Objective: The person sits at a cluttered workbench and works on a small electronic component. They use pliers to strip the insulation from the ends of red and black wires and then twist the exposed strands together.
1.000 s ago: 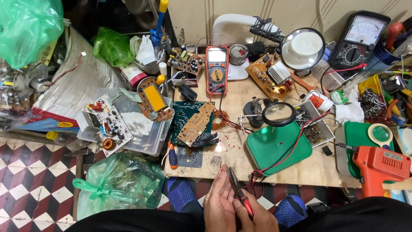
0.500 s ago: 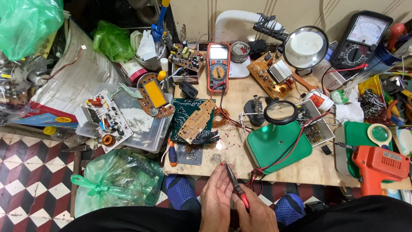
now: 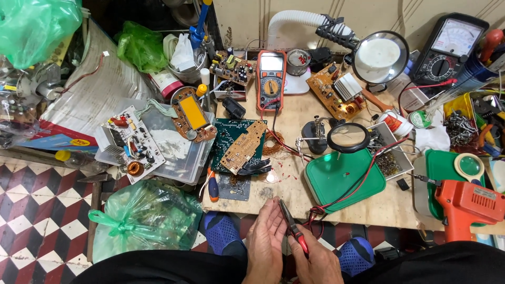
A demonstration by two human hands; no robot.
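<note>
Since the earlier frame our hands have barely shifted; only the view has tilted a little. Nearest us, our right hand (image 3: 315, 263) has its grip closed round the red handles of the pliers (image 3: 292, 229), long axis running up-left toward the tabletop (image 3: 284, 186) edge. Our left hand (image 3: 265, 239) lies flat, fingers straight, touching the jaws' left side; nothing visibly pinched. Just beyond sits the green tray (image 3: 342, 181), farther the circuit board (image 3: 239, 144), then the multimeter (image 3: 271, 79).
</note>
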